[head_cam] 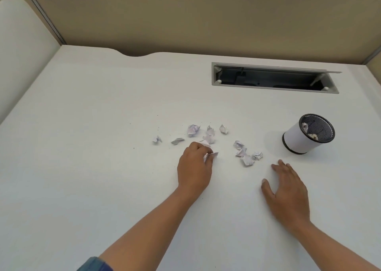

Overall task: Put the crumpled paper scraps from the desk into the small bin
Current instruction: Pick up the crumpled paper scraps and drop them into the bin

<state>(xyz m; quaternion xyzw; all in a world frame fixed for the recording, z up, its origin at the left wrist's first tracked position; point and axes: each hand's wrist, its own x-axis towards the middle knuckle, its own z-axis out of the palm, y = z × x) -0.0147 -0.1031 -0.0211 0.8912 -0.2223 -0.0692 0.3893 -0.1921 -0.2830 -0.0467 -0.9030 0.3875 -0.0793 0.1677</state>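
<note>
worktop (99,130): pale white desk surface inside a tan cubicle partition (206,19).
left hand (194,167): its fingers (203,149) are curled down and pinch one crumpled scrap (212,155) right at the surface. whether it is lifted clear, i cannot tell.
why so: a fingertip pinch suits something this light and small, and this looks like the pick-up step.
right hand (288,192): palm down, flat and spread, holding nothing. it sits low over the worktop on the bin side, probably ready for the scraps nearest it.
near scraps (246,160): a small group between the two hands, just beyond the right hand's fingertips.
far scraps (193,129): several more strewn behind the left hand, loosely in a row.
small bin (296,141): white wall, black mesh lining, open top, standing to the right, well apart from the left hand.
bin contents: two scraps, one against the far wall (304,126), one lower (313,136).
progress: early, most scraps not yet binned.
cable hatch (274,79): open recess at the back, dark inside.
</note>
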